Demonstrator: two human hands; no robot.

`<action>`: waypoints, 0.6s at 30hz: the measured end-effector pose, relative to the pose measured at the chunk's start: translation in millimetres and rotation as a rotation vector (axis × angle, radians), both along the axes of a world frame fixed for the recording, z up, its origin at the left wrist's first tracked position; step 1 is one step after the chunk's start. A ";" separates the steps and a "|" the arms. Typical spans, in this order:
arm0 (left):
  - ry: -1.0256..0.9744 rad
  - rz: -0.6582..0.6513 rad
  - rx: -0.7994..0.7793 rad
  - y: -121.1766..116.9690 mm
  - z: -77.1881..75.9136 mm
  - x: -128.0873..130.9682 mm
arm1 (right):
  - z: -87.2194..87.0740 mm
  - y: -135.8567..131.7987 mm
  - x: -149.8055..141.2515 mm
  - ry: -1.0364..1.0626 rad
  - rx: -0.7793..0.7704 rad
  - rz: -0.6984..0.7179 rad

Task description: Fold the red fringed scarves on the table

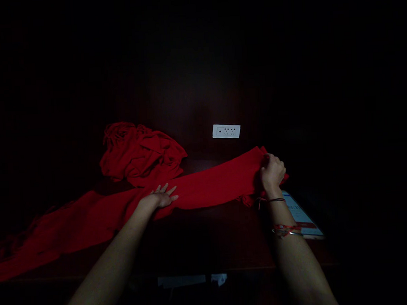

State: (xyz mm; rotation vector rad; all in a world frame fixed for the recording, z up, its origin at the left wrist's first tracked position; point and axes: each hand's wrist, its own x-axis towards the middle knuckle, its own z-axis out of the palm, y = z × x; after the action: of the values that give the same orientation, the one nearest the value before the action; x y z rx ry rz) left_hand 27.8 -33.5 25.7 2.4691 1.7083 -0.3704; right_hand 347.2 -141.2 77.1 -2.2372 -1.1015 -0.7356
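A long red scarf [212, 185] stretches across a dark tabletop, folded into a strip, its fringed end trailing off at the lower left. My left hand [161, 197] lies flat on the scarf near its middle, fingers spread. At the scarf's right end, my right hand [273, 170] is closed around the folded cloth, lifting that end a little. Part of the cloth there is hidden behind the hand. Behind my left hand sits a crumpled heap of red fringed cloth [142, 153].
A lit phone or tablet [304, 217] lies beside my right forearm. A white socket plate [226, 131] is on the dark wall behind. Pale items [181, 281] show below the table's front edge [237, 268]. The surroundings are very dark.
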 end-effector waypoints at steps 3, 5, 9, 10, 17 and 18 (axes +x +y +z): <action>0.055 0.041 0.106 -6.9 3.7 4.0 | -0.6 1.7 -9.1 0.011 -0.107 0.036; 0.020 -0.004 0.246 -15.7 3.2 14.6 | -6.5 9.6 -23.5 0.002 -0.259 0.124; -0.241 -0.224 0.447 -28.2 -5.6 40.2 | -24.2 27.9 -51.9 0.027 -0.615 0.465; -0.271 -0.264 0.398 -27.8 -8.3 44.3 | -28.7 31.0 -57.2 0.051 -0.713 0.551; -0.081 -0.163 -0.062 -3.8 -0.2 25.7 | -38.7 33.2 -76.5 0.000 -0.802 0.850; -0.037 -0.092 -0.059 -2.5 3.6 20.0 | -36.4 31.9 -75.4 -0.016 -0.780 0.857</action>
State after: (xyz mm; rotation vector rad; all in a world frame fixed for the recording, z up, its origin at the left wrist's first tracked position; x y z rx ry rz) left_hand 47.9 -36.1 29.3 2.5023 1.5508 -0.3766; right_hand 271.8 -109.3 40.8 -1.9316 -2.4106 0.0759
